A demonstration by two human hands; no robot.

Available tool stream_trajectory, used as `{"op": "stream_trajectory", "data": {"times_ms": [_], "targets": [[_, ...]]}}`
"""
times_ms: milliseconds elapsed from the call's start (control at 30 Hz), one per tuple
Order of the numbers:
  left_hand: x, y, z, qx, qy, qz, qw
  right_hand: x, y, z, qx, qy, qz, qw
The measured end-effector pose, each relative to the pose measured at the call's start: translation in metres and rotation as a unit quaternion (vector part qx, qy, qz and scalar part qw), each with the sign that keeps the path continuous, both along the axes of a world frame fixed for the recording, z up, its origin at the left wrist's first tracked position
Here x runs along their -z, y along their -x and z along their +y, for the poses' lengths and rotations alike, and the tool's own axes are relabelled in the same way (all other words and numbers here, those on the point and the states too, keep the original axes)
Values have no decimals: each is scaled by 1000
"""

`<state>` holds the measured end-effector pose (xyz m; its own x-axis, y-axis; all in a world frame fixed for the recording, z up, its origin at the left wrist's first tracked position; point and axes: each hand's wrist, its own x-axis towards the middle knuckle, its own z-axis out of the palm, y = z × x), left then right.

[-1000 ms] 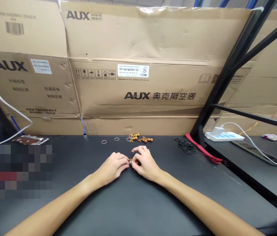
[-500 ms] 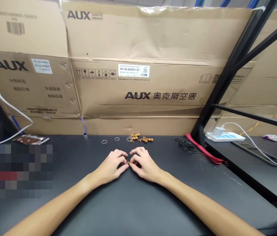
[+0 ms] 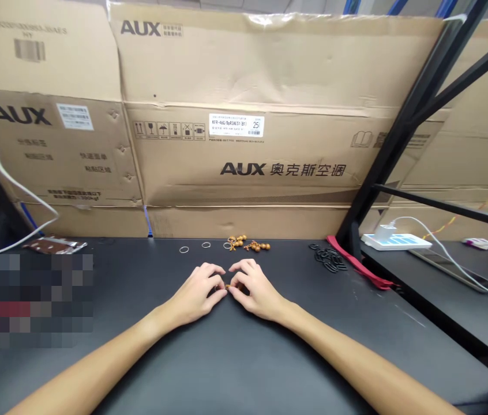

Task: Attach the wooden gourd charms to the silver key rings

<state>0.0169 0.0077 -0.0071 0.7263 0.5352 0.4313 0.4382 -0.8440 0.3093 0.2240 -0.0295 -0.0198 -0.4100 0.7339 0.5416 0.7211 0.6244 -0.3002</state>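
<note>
My left hand [image 3: 201, 293] and my right hand [image 3: 256, 290] meet fingertip to fingertip low over the black tabletop, both in a pinch. Between them a bit of orange-brown cord [image 3: 227, 286] shows, like that of the beaded charms behind; the fingers cover most of it. What exactly the left fingertips grip is hidden. Beyond the hands lie two orange-brown beaded charms, one on the left [image 3: 237, 242] and one on the right [image 3: 257, 246]. A thin metal ring [image 3: 226, 245] touches or adjoins the left charm. Two more metal rings lie farther left, a near one [image 3: 184, 249] and a far one [image 3: 206, 245].
Several black rings or clips [image 3: 329, 259] are heaped at the right, beside a red strap [image 3: 359, 264]. A black metal frame [image 3: 371, 178] rises there. Cardboard [image 3: 244, 190] walls the back. A brown packet [image 3: 56, 245] and white cable [image 3: 23, 187] are at the left; a power strip [image 3: 400, 241] sits far right.
The hands stay nearly in place, with only tiny finger shifts. Slightly less of the small item between the fingertips shows now.
</note>
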Motion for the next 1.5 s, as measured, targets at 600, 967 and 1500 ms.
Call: {"op": "stream_trajectory", "data": {"times_ms": [600,967,1500], "targets": [[0,-1,1,4,-21,10,1000,2,-1,3,15,1,1,1000],[0,-1,0,9,-16,5,1000,2,-1,3,-3,-3,3,1000],[0,-1,-1,5,6,-2,1000,2,-4,5,18,6,28,999]]}}
